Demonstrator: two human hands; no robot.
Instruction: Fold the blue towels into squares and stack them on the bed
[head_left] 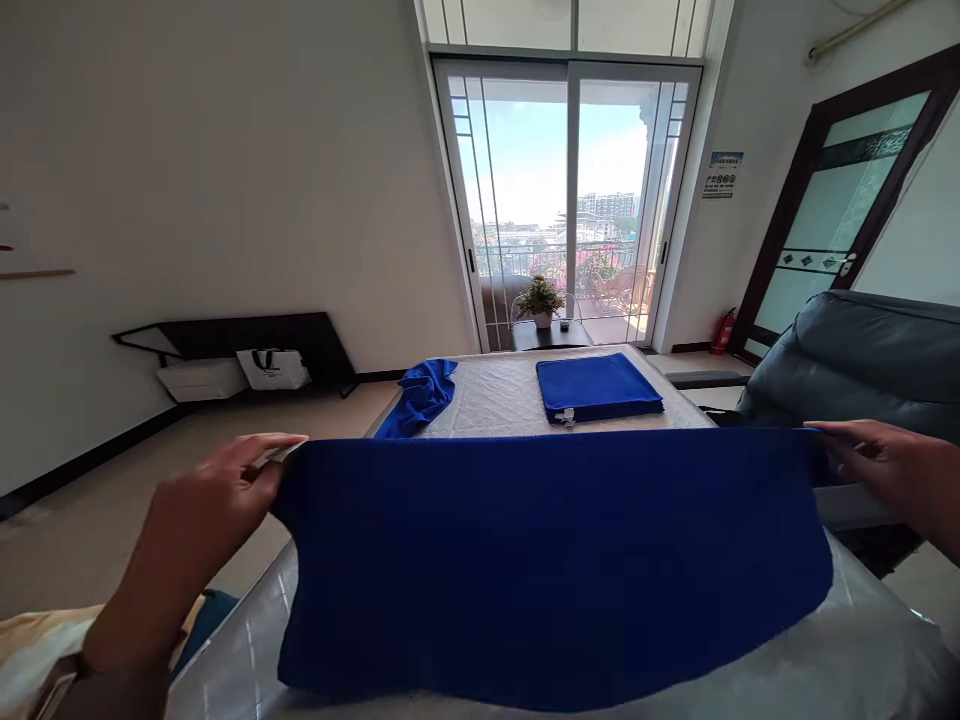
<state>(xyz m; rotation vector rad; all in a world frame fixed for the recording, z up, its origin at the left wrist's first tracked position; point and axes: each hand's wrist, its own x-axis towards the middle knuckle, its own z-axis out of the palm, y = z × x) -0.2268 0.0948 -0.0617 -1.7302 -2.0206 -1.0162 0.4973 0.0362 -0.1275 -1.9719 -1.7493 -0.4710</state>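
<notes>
A dark blue cloth [540, 570] hangs stretched between my two hands above the covered table-like surface [495, 390]. My left hand [232, 490] pinches its upper left corner, where a small white label shows at the fingers. At the upper right corner, my right hand [892, 465] is closed on the edge. The cloth's top edge is taut and nearly level, while its lower edge curves down. Beyond it lies a neat stack of folded blue cloths [596, 385] with a white tag at its front. A crumpled blue cloth [424, 395] rests at the surface's far left edge.
A dark leather sofa [870, 350] stands on the right, close to my right hand. Behind the surface are a potted plant [541, 300] on a small dark table and a sliding glass door [574, 200]. White bags [271, 370] sit by the left wall.
</notes>
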